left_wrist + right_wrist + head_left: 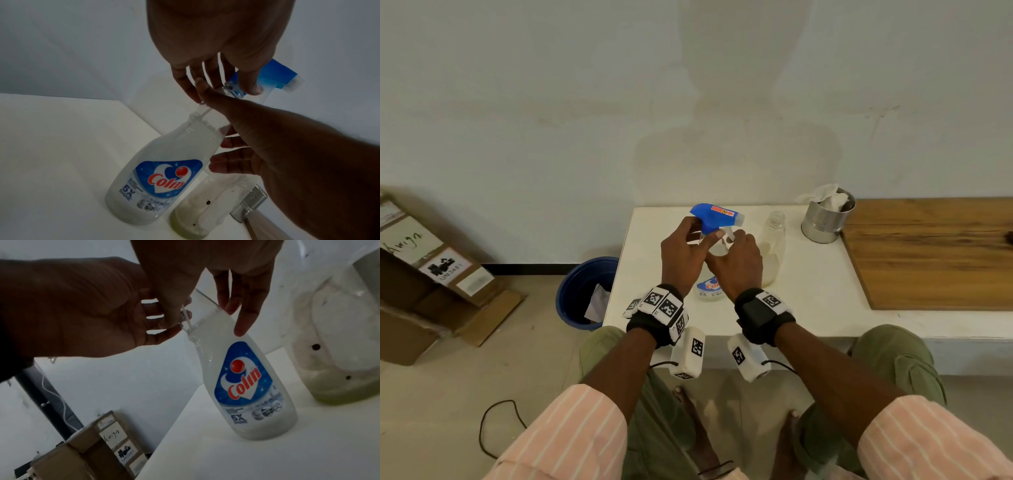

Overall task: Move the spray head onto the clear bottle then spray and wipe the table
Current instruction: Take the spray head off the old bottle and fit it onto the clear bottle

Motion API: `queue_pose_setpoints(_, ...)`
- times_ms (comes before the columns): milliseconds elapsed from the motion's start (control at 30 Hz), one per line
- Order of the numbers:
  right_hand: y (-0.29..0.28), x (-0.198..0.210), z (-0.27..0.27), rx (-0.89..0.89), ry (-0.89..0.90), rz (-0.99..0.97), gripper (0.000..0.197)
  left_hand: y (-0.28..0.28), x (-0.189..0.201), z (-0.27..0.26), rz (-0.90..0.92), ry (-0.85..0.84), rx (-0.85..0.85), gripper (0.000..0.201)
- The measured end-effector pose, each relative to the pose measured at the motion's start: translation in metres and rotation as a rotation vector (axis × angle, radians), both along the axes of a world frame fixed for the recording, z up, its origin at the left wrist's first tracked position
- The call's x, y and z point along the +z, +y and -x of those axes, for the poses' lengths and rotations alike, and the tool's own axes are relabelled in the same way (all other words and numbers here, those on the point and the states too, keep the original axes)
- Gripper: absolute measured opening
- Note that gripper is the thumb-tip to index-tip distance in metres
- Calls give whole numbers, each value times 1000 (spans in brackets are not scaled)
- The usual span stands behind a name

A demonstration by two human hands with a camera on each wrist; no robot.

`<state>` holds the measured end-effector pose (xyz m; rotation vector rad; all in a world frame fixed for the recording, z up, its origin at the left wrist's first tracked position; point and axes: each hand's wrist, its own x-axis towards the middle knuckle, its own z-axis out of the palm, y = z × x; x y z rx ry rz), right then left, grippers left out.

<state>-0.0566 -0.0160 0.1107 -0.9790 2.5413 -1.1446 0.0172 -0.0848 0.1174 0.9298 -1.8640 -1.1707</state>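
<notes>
Head view: second bottle (pixel 774 250) and tin (pixel 823 222) on bench (pixel 808 301), right of bottle (pixel 709 289). Left hand (pixel 681 255) grips sprayer (pixel 717 215), right hand (pixel 738 265) grips bottle neck; both hide most of it.

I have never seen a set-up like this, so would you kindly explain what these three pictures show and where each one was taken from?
There is no machine here: a person wears one camera on the head and one on each wrist. The wide picture is the head view, looking down at both hands; the other two look along each hand. The right hand grips the neck of the Colin bottle, which stands on the white table. The left hand holds a blue spray head, lifted off, its thin tube reaching into that neck. Beside it stand a clear open bottle and a metal tin with a crumpled cloth. A wooden board lies to the right; a blue bucket sits on the floor.
</notes>
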Motion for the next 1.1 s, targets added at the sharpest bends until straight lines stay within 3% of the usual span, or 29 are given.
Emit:
queue_pose_setpoints(133,-3,5,-2,4,-35,97,46,-3,1,0,24,-21,-23,36)
queue_pose_setpoints(333,-5,3,12,106,-333,208,58,-4,-1,5,105,-70,19,39)
queue_pose_setpoints(400,-9,1,13,68,-316,228,58,-3,-2,7,119,-80,16,41)
queue_pose_setpoints(533,-13,-1,14,46,-237,234,39,-3,1,6,107,-88,-12,41)
queue_pose_setpoints(900,-6,4,35,219,-465,133,53,-8,7,2,17,-66,-75,41)
queue_pose_setpoints(1033,-3,3,27,221,-330,87,65,-8,5,3,-37,-22,-68,42)
queue_pose_setpoints(1100,-3,3,19,179,-261,104,59,-5,4,4,-56,5,-55,40)
